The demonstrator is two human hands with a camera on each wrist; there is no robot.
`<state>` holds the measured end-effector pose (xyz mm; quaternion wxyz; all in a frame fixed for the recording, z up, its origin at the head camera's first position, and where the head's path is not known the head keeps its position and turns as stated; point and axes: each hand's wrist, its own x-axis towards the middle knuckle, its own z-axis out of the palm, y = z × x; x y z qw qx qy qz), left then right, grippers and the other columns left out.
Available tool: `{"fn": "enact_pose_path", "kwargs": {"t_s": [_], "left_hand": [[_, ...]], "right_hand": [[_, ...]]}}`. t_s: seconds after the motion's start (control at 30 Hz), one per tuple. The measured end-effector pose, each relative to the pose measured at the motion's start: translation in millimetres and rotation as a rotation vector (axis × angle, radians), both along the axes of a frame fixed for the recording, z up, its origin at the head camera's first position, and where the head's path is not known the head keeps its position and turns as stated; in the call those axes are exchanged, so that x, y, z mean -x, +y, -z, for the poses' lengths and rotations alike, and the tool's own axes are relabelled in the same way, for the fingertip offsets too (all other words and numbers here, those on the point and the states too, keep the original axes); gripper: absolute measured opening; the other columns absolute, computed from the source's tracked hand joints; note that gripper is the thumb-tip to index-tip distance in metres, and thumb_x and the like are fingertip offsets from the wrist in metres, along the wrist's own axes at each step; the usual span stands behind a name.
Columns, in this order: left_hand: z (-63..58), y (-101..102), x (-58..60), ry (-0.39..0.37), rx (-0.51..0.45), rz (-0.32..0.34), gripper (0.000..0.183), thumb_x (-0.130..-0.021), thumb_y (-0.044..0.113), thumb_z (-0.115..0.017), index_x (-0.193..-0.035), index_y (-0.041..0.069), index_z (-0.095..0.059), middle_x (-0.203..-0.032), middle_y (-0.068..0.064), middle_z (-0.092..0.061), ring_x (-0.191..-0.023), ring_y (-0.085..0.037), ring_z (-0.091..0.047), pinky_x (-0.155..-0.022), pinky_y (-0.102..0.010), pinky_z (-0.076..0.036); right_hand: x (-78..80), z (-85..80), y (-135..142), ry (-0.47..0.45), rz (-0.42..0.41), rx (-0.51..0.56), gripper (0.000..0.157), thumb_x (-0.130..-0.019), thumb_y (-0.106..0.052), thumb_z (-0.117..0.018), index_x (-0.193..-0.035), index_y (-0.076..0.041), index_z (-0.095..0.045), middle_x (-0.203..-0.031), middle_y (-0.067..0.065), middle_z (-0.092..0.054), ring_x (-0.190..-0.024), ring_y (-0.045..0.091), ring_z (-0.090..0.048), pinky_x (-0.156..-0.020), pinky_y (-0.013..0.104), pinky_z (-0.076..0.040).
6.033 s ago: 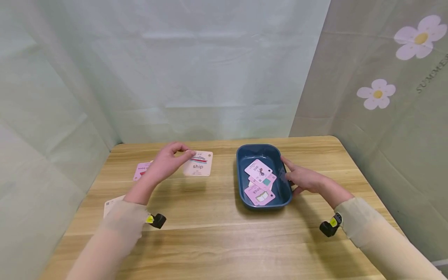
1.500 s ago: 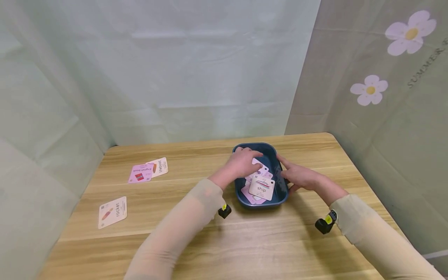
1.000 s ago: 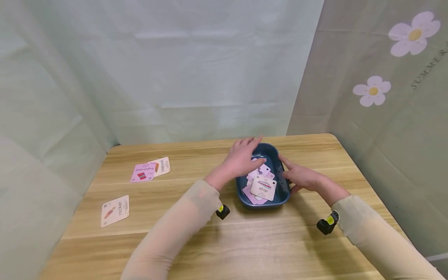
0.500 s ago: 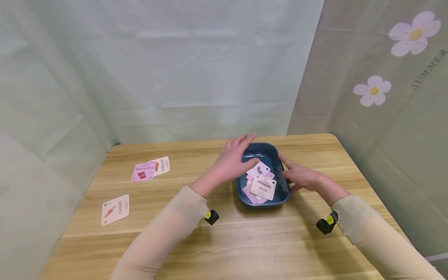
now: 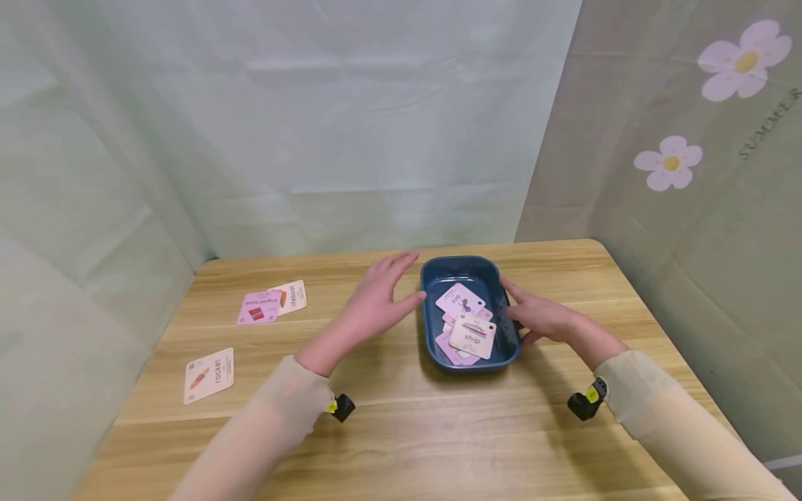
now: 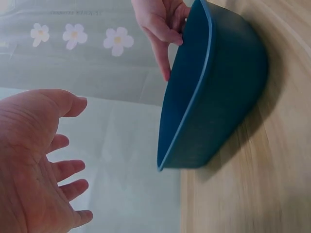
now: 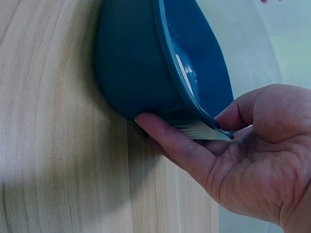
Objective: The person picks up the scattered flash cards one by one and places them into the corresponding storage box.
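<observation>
A dark blue plastic box (image 5: 429, 334) stands on the wooden table, with several word cards loosely piled inside. The ship card (image 5: 473, 337) lies on top, and the ant card (image 5: 459, 300) is partly covered behind it. My right hand (image 5: 544, 319) holds the box's right side; in the right wrist view the thumb is at the rim and a finger lies along the outer wall. Left of the box, my left hand (image 5: 376, 299) hovers with spread fingers and nothing in it. Its thumb tip overlaps the left rim in the head view, but the left wrist view shows it apart.
At the table's back left, a purple English book card (image 5: 259, 307) overlaps a lifeboat card (image 5: 292, 298). Nearer the left front lies a rocket card (image 5: 209, 376). A pale curtain (image 5: 376, 139) closes off the back; a flowered one (image 5: 689, 229) hangs at right.
Six seconds ago my left hand held the ship card over the table; now that card lies in the box. My left hand has since drawn back leftward, while my right hand stays on the box.
</observation>
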<state>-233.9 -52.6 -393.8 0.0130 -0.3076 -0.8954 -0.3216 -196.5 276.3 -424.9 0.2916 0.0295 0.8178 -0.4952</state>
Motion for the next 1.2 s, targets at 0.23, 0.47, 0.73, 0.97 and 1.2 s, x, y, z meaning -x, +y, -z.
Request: {"fn": "enact_pose_path", "kwargs": {"t_s": [0.23, 0.47, 0.73, 0.97, 1.2], "left_hand": [[-0.7, -29.6, -1.8, 0.003, -0.007, -0.026, 0.071, -0.098, 0.038, -0.067, -0.160, 0.018, -0.036, -0.160, -0.008, -0.038, -0.147, -0.033, -0.031, -0.116, -0.056, -0.029], [-4.7, -61.0, -3.3, 0.008, -0.019, -0.037, 0.072, -0.099, 0.037, -0.067, -0.160, 0.017, -0.035, -0.161, -0.010, -0.037, -0.148, -0.035, -0.029, -0.116, -0.058, -0.028], [-8.7, -91.3, -4.1, 0.009, -0.002, -0.084, 0.071, -0.100, 0.036, -0.066, -0.161, 0.018, -0.034, -0.161, -0.010, -0.036, -0.147, -0.039, -0.029, -0.114, -0.063, -0.028], [-10.1, -113.1, -5.9, 0.007, 0.015, -0.122, 0.073, -0.099, 0.035, -0.068, -0.161, 0.018, -0.033, -0.161, -0.012, -0.036, -0.146, -0.042, -0.029, -0.112, -0.065, -0.029], [-7.1, -141.5, -8.2, 0.003, 0.030, -0.175, 0.074, -0.100, 0.043, -0.065, -0.161, 0.020, -0.032, -0.161, -0.013, -0.035, -0.146, -0.045, -0.028, -0.108, -0.067, -0.028]], "right_hand": [[-0.9, -1.0, -0.5, -0.004, 0.003, 0.002, 0.080, -0.105, -0.011, -0.041, -0.164, -0.029, 0.010, -0.168, 0.026, 0.003, -0.134, 0.047, -0.046, -0.086, 0.049, -0.058], [-1.5, -2.1, -1.9, -0.001, -0.011, -0.004, 0.080, -0.106, -0.012, -0.041, -0.164, -0.029, 0.012, -0.167, 0.027, 0.005, -0.135, 0.049, -0.044, -0.088, 0.049, -0.057], [-0.8, 0.1, -0.9, 0.001, -0.001, -0.010, 0.080, -0.106, -0.012, -0.041, -0.164, -0.029, 0.011, -0.167, 0.026, 0.003, -0.134, 0.048, -0.045, -0.088, 0.050, -0.057], [-1.4, -0.4, -1.4, 0.007, -0.010, -0.016, 0.080, -0.105, -0.013, -0.041, -0.164, -0.029, 0.011, -0.167, 0.027, 0.002, -0.135, 0.048, -0.045, -0.089, 0.050, -0.057], [-2.0, -1.4, -2.0, 0.019, -0.028, -0.028, 0.080, -0.105, -0.012, -0.041, -0.164, -0.027, 0.012, -0.166, 0.030, -0.001, -0.135, 0.048, -0.045, -0.088, 0.048, -0.057]]}}
